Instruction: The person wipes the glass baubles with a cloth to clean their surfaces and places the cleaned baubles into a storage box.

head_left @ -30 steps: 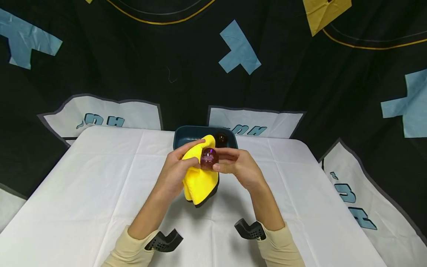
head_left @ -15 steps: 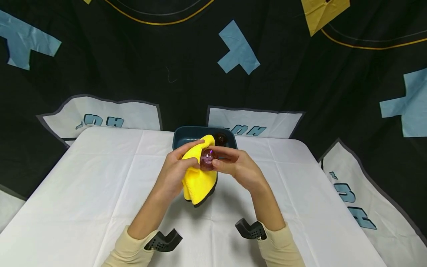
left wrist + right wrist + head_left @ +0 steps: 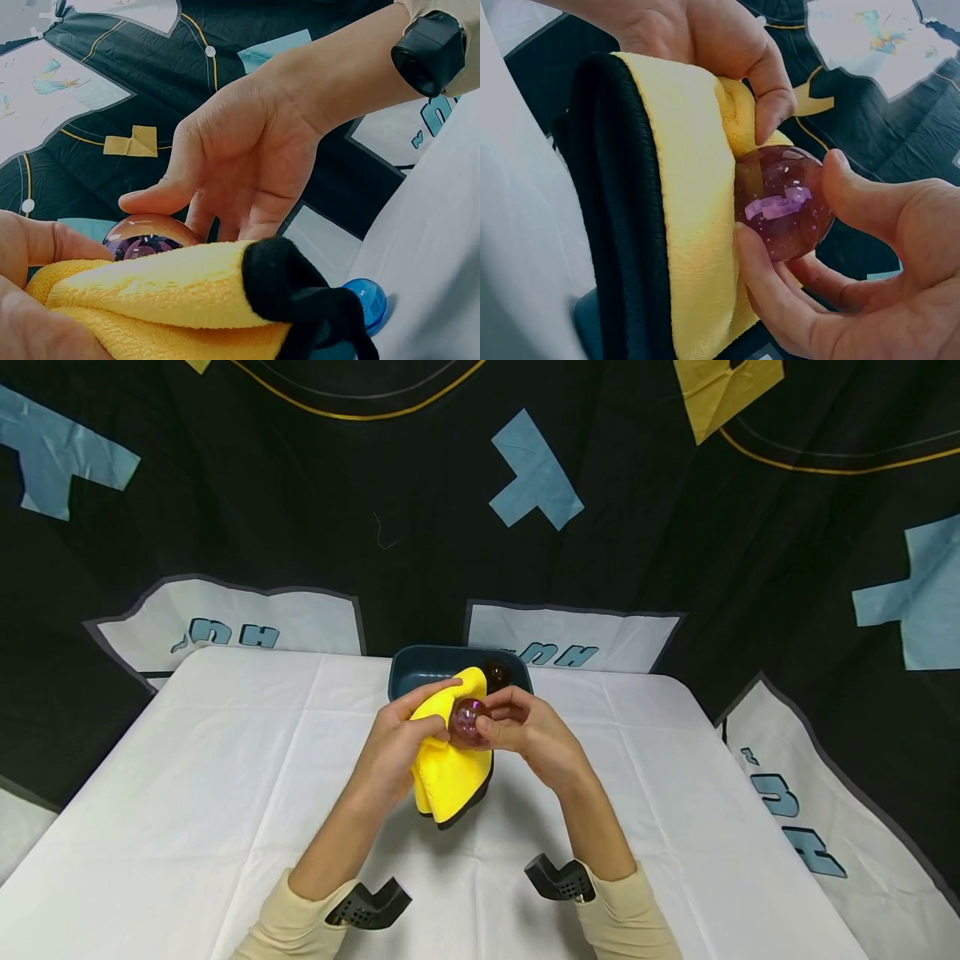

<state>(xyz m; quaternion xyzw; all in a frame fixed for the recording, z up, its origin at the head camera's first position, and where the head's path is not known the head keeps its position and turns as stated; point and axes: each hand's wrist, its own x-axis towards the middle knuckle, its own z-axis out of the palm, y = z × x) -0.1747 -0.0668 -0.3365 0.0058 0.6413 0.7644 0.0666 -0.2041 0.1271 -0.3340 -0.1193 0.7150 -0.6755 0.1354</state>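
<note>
A clear purple ball (image 3: 468, 723) with a lighter purple shape inside is held above the table, against a yellow cloth (image 3: 450, 781) with a black edge. My right hand (image 3: 542, 737) pinches the ball from its right side, thumb on the near side and fingers behind and below. On the other side, my left hand (image 3: 393, 739) grips the cloth, which lies bunched around the ball's left side. Its thumb (image 3: 775, 112) reaches over the cloth close to the ball. The cloth hides the ball's left part, and most left fingers are hidden behind it.
Behind the hands stands a dark teal tray (image 3: 423, 653) with a dark brownish ball (image 3: 497, 674) at its right end. A blue ball (image 3: 367, 304) shows beyond the cloth in the left wrist view. White cloth covers the table (image 3: 247, 760); a black printed sheet (image 3: 315, 510) hangs behind.
The right fingers have shifted their hold on the ball, now more bent at the knuckles. The ball has turned slightly. The left hand and cloth have hardly moved.
</note>
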